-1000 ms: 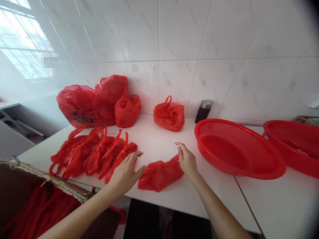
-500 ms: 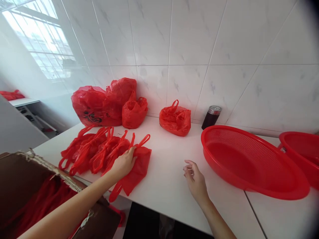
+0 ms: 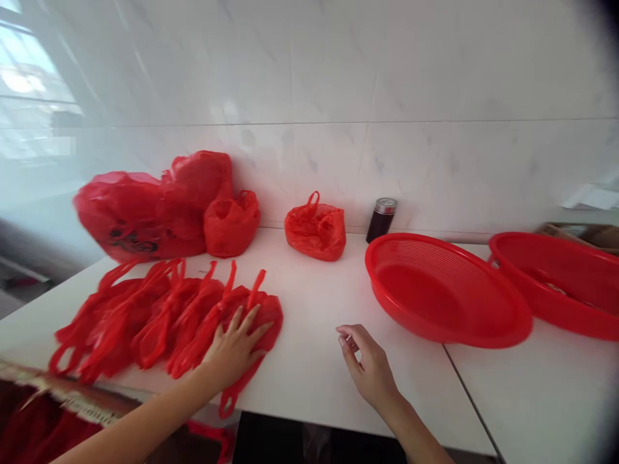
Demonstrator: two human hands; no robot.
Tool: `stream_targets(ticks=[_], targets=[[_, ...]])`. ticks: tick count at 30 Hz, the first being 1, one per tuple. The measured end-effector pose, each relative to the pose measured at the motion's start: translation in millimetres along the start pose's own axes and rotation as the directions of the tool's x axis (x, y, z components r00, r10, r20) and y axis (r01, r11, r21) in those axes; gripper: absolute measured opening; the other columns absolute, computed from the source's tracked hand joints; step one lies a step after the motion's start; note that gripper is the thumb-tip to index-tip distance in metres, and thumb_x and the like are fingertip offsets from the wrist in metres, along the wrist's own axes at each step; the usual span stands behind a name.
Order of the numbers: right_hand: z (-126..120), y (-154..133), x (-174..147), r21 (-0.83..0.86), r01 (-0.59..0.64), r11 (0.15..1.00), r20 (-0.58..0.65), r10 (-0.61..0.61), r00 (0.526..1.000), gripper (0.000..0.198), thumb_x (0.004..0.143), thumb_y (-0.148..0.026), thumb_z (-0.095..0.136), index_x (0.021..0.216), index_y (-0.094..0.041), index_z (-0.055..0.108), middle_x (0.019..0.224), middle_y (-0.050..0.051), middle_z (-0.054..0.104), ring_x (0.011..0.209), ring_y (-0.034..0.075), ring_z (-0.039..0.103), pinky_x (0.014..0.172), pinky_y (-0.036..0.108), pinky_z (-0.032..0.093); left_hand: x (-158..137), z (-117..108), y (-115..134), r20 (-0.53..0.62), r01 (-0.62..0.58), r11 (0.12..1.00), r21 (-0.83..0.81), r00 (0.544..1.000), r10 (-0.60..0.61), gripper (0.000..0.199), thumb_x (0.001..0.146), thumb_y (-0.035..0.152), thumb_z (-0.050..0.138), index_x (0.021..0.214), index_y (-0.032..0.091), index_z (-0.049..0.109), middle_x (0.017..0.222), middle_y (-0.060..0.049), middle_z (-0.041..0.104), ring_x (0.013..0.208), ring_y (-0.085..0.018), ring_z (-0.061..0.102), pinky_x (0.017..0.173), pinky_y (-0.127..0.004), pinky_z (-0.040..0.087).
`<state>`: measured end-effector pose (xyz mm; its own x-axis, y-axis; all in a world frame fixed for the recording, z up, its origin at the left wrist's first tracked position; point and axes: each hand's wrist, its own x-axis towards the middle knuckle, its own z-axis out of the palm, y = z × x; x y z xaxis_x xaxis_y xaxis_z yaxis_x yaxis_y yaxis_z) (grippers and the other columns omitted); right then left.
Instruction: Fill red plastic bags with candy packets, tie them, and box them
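Observation:
My left hand [image 3: 236, 348] lies flat with its fingers spread on a red plastic bag [image 3: 271, 316] at the right end of a row. This bag is flattened, one handle pointing back and another hanging at the table's front edge. To its left several more red plastic bags [image 3: 157, 322] lie overlapping, with their handles sticking up. My right hand [image 3: 368, 366] hovers over the white table [image 3: 309, 367], left of a red plastic basket [image 3: 425, 290]. Its fingers are loosely curled, with a gap to the thumb and nothing visible between them.
Large filled red bags [image 3: 145, 212] and a smaller one [image 3: 232, 222] stand back left. Another red bag [image 3: 316, 229] and a dark flask [image 3: 381, 220] are by the tiled wall. A second red basket [image 3: 570, 283] stands far right. A cardboard box [image 3: 91, 406] with red material is front left.
My left hand has gone from gripping the top of the end bag to lying spread on it. My right hand stays beside the basket. The view has turned right.

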<state>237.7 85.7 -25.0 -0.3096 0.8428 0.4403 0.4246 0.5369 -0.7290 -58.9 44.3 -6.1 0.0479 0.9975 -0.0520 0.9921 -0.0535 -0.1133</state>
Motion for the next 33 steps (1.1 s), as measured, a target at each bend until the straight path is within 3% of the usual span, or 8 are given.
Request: stream_targets(ticks=[4, 7, 9, 14, 17, 22, 26, 33], targets=[[-82.3, -2.9, 7.7, -0.208, 0.086, 0.974, -0.227, -0.133, 0.965, 0.018, 0.093, -0.025, 0.048, 0.106, -0.024, 0.060, 0.095, 0.005, 0.066, 0.085, 0.017, 0.063, 0.078, 0.029, 0.051, 22.8, 6.2, -33.9, -0.083, 0.035, 0.996, 0.082, 0.996, -0.028, 0.048, 0.093, 0.038, 0.042, 0.139, 0.027, 0.052, 0.157, -0.014, 0.029, 0.140, -0.044, 0.026, 0.089, -0.062, 0.044], [-173.1, 34.7, 21.2, -0.445, -0.128, 0.886, -0.552, -0.160, 0.818, 0.021, 0.092, -0.030, 0.049, 0.105, -0.022, 0.062, 0.103, 0.009, 0.066, 0.091, 0.020, 0.062, 0.084, 0.035, 0.049, 30.9, 7.7, -43.5, -0.151, 0.044, 0.990, 0.137, 0.988, -0.023, 0.048, 0.093, 0.036, 0.038, 0.135, 0.024, 0.056, 0.154, -0.014, 0.036, 0.136, -0.043, 0.033, 0.089, -0.062, 0.044], [-234.1, 75.0, 26.9, -0.563, -0.381, 0.733, -0.669, -0.134, 0.731, 0.027, 0.089, -0.030, 0.050, 0.111, -0.019, 0.062, 0.111, 0.013, 0.065, 0.103, 0.026, 0.058, 0.093, 0.043, 0.044, 31.5, 5.4, -38.4, -0.183, 0.085, 0.980, 0.182, 0.982, -0.051, 0.046, 0.089, 0.036, 0.040, 0.131, 0.029, 0.059, 0.150, -0.008, 0.043, 0.134, -0.041, 0.038, 0.095, -0.065, 0.037], [-328.4, 165.7, 24.5, -0.647, -0.658, 0.385, -0.657, 0.157, 0.738, 0.040, 0.081, -0.039, 0.062, 0.108, -0.010, 0.066, 0.116, 0.028, 0.059, 0.110, 0.039, 0.053, 0.087, 0.057, 0.037, 32.6, -16.5, 4.6, -0.251, -0.043, 0.999, -0.009, 0.967, 0.039, 0.055, 0.083, 0.045, 0.047, 0.132, 0.022, 0.056, 0.149, -0.012, 0.044, 0.137, -0.039, 0.035, 0.109, -0.060, 0.026], [-344.1, 183.5, 24.7, -0.674, -0.622, 0.398, -0.619, 0.156, 0.770, 0.038, 0.088, -0.044, 0.054, 0.083, -0.012, 0.072, 0.085, 0.021, 0.065, 0.085, 0.029, 0.060, 0.075, 0.049, 0.039, 39.1, -38.8, 41.5, -0.145, -0.168, 0.896, -0.412, 0.982, 0.117, 0.057, 0.085, 0.051, 0.047, 0.135, 0.024, 0.052, 0.149, -0.013, 0.043, 0.135, -0.034, 0.040, 0.109, -0.051, 0.034], [-356.1, 167.0, 35.9, -0.722, -0.526, 0.450, -0.557, 0.072, 0.827, 0.035, 0.086, -0.048, 0.056, 0.088, -0.018, 0.074, 0.088, 0.015, 0.066, 0.064, 0.017, 0.055, 0.051, 0.032, 0.030, 62.2, -75.7, 109.8, 0.280, 0.144, 0.404, -0.904, 0.912, 0.301, 0.065, 0.089, 0.063, 0.038, 0.145, 0.032, 0.034, 0.151, -0.008, 0.041, 0.128, -0.023, 0.050, 0.100, -0.037, 0.046], [-354.4, 123.4, 39.5, -0.789, -0.402, 0.465, -0.483, -0.064, 0.873, 0.042, 0.087, -0.055, 0.052, 0.103, -0.022, 0.072, 0.095, 0.014, 0.068, 0.059, 0.017, 0.055, 0.044, 0.030, 0.023, 105.0, -83.8, 167.2, 0.225, 0.239, 0.013, -0.971, 0.895, 0.386, 0.078, 0.088, 0.070, 0.030, 0.150, 0.024, 0.019, 0.154, -0.017, 0.031, 0.120, -0.025, 0.056, 0.094, -0.038, 0.050], [-278.8, -11.0, 34.6, -0.818, 0.013, 0.576, -0.243, -0.366, 0.898, 0.036, 0.092, -0.050, 0.043, 0.109, -0.031, 0.068, 0.102, 0.005, 0.070, 0.082, 0.021, 0.066, 0.051, 0.028, 0.041, 158.1, -69.0, 266.7, 0.006, 0.027, -0.040, -0.999, 0.886, 0.464, 0.073, 0.092, 0.065, 0.013, 0.151, 0.024, 0.021, 0.160, -0.009, 0.022, 0.140, -0.024, 0.033, 0.104, -0.039, 0.041]])
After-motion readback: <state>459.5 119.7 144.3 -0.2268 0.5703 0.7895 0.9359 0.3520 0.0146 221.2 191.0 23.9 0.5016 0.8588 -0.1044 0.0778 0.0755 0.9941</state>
